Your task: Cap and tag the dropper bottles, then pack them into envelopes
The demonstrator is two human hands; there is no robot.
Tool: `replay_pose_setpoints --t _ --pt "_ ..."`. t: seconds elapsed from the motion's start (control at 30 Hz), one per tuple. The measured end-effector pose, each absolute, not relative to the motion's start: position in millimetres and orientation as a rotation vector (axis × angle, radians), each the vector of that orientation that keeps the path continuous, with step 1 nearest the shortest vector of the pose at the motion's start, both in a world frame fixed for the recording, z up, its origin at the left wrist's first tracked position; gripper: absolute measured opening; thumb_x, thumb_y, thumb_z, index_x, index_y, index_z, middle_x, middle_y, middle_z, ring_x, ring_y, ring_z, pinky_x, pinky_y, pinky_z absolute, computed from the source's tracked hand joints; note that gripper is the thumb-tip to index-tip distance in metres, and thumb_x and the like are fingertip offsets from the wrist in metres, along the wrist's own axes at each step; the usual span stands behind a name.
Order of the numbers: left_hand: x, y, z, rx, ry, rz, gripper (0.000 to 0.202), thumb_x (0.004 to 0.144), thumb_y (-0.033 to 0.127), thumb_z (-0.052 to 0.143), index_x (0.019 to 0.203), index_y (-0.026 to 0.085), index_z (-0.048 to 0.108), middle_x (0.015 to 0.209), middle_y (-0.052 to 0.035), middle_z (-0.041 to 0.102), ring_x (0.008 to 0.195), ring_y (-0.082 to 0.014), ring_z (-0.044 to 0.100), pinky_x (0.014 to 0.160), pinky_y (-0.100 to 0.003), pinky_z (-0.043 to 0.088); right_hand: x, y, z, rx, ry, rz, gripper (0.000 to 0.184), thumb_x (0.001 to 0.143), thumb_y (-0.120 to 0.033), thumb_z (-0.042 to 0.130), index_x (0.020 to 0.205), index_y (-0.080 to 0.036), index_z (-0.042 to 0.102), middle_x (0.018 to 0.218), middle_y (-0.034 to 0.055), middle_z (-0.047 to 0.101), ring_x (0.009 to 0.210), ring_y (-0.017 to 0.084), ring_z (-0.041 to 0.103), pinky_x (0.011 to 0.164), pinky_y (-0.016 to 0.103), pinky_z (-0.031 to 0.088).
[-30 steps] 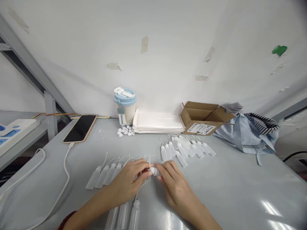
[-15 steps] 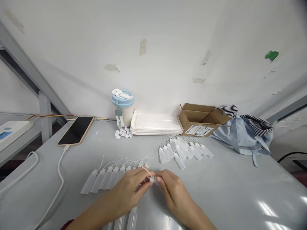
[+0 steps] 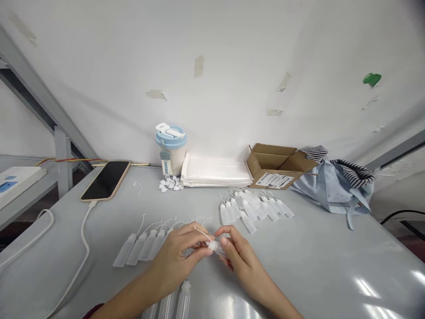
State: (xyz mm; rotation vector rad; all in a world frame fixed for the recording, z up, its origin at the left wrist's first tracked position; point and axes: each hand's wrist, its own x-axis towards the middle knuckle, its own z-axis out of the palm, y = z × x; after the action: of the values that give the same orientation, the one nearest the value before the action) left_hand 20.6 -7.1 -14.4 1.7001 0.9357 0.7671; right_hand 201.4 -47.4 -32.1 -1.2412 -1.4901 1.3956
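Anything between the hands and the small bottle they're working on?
Nothing visible. The left hand and right hand both pinch the small bottle directly, just above the table. The row of bottles lies beyond the left hand, outside the grip.

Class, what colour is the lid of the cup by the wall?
The lid is light blue, with a white flip tab on top; head view.

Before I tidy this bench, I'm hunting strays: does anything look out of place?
One small white strap lies alone on the table, between the phone and the pile of caps, apart from every bottle. The bottles on the right lie heaped crookedly, unlike the neat left row. Nothing looks spilled.
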Motion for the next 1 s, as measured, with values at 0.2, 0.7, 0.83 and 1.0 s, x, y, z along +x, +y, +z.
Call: replay_pose_setpoints --t 0.2,0.7,0.83,1.0 --pt "17.5 -5.2 -17.8 1.401 0.914 0.556 0.019 0.080 0.034 0.063 0.080 0.016 0.066 0.064 0.0012 0.060 0.061 -0.0128 0.058 0.060 -0.024 0.049 196.4 -49.1 -31.3 -1.240 -1.538 1.323 0.028 0.098 -0.047 0.031 0.107 -0.023 0.043 0.059 -0.0077 0.035 0.054 0.012 0.034 0.053 0.023 0.030" --pt "13.7 -1.5 -10.1 1.454 0.981 0.494 0.025 0.082 0.040 0.056 0.074 0.016 0.061 0.063 0.0036 0.054 0.057 -0.0109 0.051 0.056 -0.022 0.044 200.8 -51.1 -36.7 -1.353 -1.772 1.148 0.030 0.098 -0.040 0.036 0.122 -0.023 0.039 0.077 0.0001 0.056 0.067 0.016 0.049 0.063 0.027 0.040" --pt "12.6 -2.7 -7.3 1.481 1.023 0.498 0.022 0.082 0.037 0.056 0.076 0.017 0.061 0.061 0.0043 0.052 0.056 -0.0109 0.050 0.055 -0.022 0.044 201.7 -48.5 -39.4 -1.231 -2.007 0.742 0.028 0.096 -0.032 0.038 0.115 -0.017 0.053 0.087 0.0079 0.058 0.069 0.018 0.050 0.063 0.029 0.040" --pt "11.7 -7.4 -11.9 1.916 0.949 0.590 0.021 0.086 0.028 0.050 0.076 0.019 0.066 0.063 0.0010 0.058 0.059 -0.0126 0.053 0.056 -0.022 0.042 198.0 -48.0 -32.6 -1.162 -1.656 1.288 0.037 0.093 -0.044 0.042 0.084 -0.015 0.064 0.063 -0.0008 0.047 0.051 0.011 0.040 0.049 0.023 0.036"
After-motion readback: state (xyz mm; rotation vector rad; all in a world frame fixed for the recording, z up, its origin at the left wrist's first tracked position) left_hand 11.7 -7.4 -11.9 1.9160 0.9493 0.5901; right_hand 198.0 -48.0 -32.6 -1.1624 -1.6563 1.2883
